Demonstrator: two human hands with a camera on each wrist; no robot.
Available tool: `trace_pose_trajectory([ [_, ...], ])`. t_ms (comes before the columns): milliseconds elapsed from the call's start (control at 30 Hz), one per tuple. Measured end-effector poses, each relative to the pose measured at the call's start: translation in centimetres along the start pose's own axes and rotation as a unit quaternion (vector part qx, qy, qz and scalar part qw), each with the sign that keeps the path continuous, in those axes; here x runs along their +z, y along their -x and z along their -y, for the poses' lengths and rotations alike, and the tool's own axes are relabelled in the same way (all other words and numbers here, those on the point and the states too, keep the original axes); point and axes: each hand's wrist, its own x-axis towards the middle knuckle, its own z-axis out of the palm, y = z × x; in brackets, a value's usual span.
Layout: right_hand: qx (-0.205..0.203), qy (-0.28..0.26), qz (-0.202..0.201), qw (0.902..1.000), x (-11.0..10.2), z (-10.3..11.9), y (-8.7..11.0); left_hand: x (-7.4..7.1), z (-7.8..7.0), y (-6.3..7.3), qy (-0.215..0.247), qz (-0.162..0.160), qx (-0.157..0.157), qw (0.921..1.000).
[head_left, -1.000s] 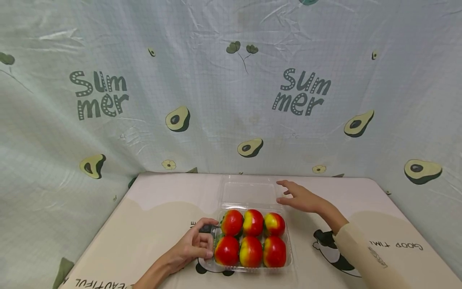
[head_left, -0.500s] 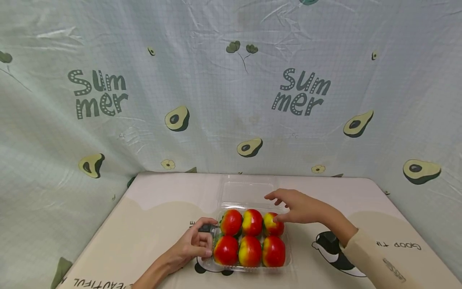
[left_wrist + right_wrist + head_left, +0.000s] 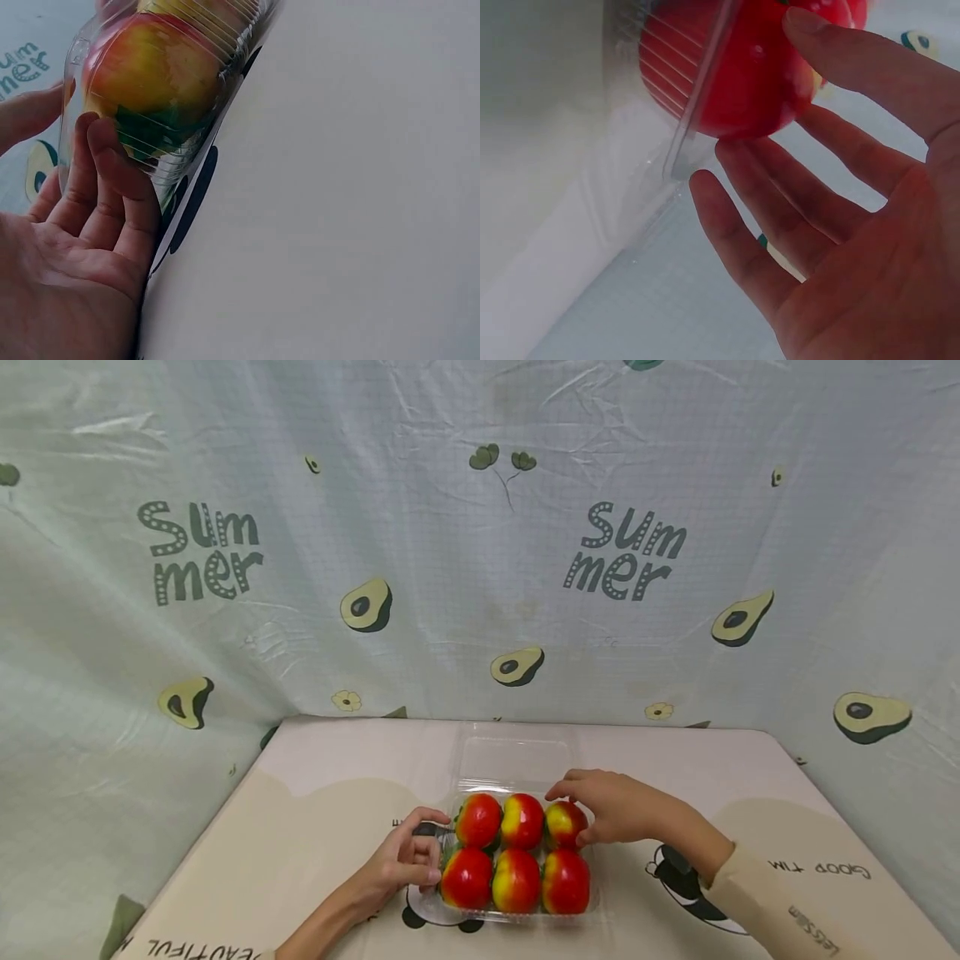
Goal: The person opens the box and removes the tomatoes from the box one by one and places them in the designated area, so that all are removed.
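Several red-and-yellow fruits with green leaves sit in two rows inside a clear plastic clamshell box. My left hand holds the box at its left side, thumb toward the near corner and index finger at the rim farther back. In the left wrist view, bent fingertips press the ribbed wall beside a fruit. Over the far right corner, my right hand has thumb and fingers around the far right fruit. In the right wrist view its fingertips meet the fruit's lower side.
The box's clear lid lies folded back flat on the table behind it. A printed cloth covers the table. Behind stands a curtain with avocados and lettering.
My right hand has moved left and down from beside the open lid to the far right fruit, its fingers coming round it. The left hand stays at the box.
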Motion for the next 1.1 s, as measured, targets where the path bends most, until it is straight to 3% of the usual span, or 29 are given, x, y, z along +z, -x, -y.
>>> trace_pose_trajectory([
  [233, 0.008, 0.006, -0.001, 1.0, 0.67, -0.1, -0.38, 0.07, 0.06, 0.24, 0.042, 0.009, -0.005, 0.9991],
  [467, 0.009, 0.006, -0.004, 0.9999, 0.59, -0.16, -0.58, 0.08, 0.19, 0.4, 0.053, 0.012, -0.001, 0.9985],
  [1100, -0.034, 0.039, -0.007, 0.9986, 0.63, -0.42, -0.67, -0.27, 0.51, 0.24, 0.082, 0.034, 0.003, 0.996],
])
